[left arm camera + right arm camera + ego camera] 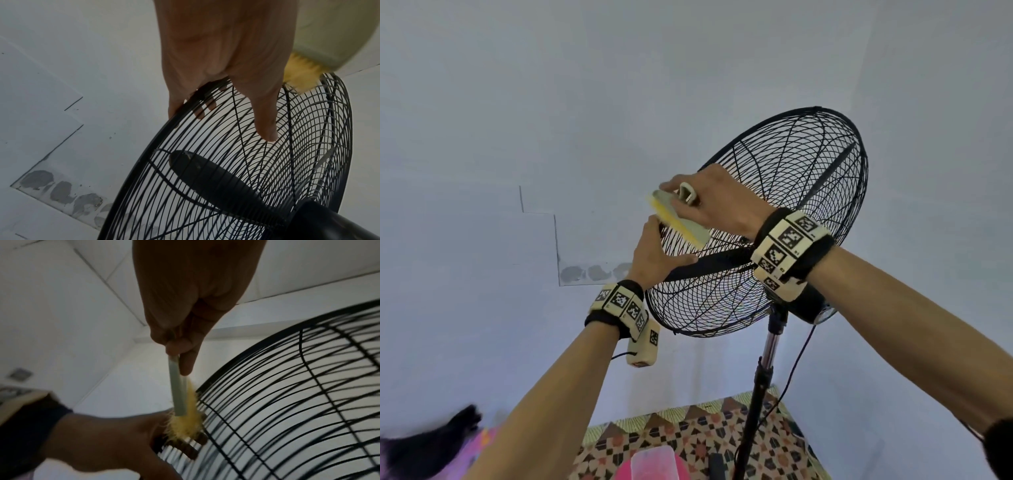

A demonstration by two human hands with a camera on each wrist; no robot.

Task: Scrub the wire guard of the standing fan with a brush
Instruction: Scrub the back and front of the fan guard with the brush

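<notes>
The black wire guard [784, 219] of the standing fan tilts upward in the head view. My right hand [709, 202] grips a pale green brush [681, 219] whose yellow bristles [188, 425] press on the guard's left rim. My left hand [654, 250] holds that rim just below the brush, fingers curled over the front edge of the guard [205, 100] and thumb laid on the rear wires. The left wrist view shows the guard [267, 162], the black blades inside and the brush [304, 74] above. The right wrist view has the guard [298, 394] blurred.
The fan's chrome and black pole [763, 383] runs down to a patterned tiled floor [688, 431], with a black cord [796, 363] hanging beside it. A pink object [650, 466] sits at the bottom edge. Pale walls surround the fan. Something dark and furry [431, 442] lies at lower left.
</notes>
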